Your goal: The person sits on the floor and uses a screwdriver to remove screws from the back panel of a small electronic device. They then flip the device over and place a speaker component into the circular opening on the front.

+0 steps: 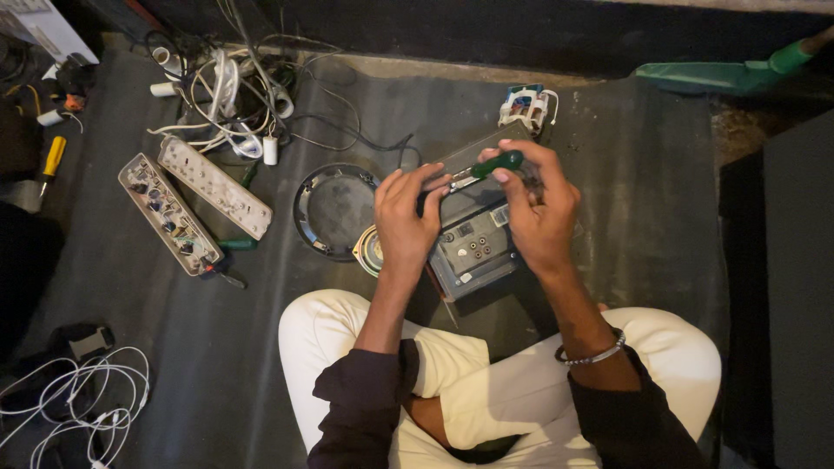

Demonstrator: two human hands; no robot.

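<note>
My right hand (539, 213) grips a green-handled screwdriver (497, 162), its metal shaft pointing left toward my left hand (407, 217). The fingertips of my left hand rest at the screwdriver's tip, on the top edge of a grey electronic unit (473, 247) that stands on the floor in front of my crossed legs. The unit's panel shows several round sockets. A small round speaker (369, 252) lies against the unit's left side, partly hidden by my left wrist.
A black ring-shaped frame (334, 211) lies left of the unit. An opened power strip in two halves (191, 201), a tangle of white cables (230, 95), a yellow screwdriver (52, 161) and a small white part (527, 107) lie around. White wires (82, 404) sit at bottom left.
</note>
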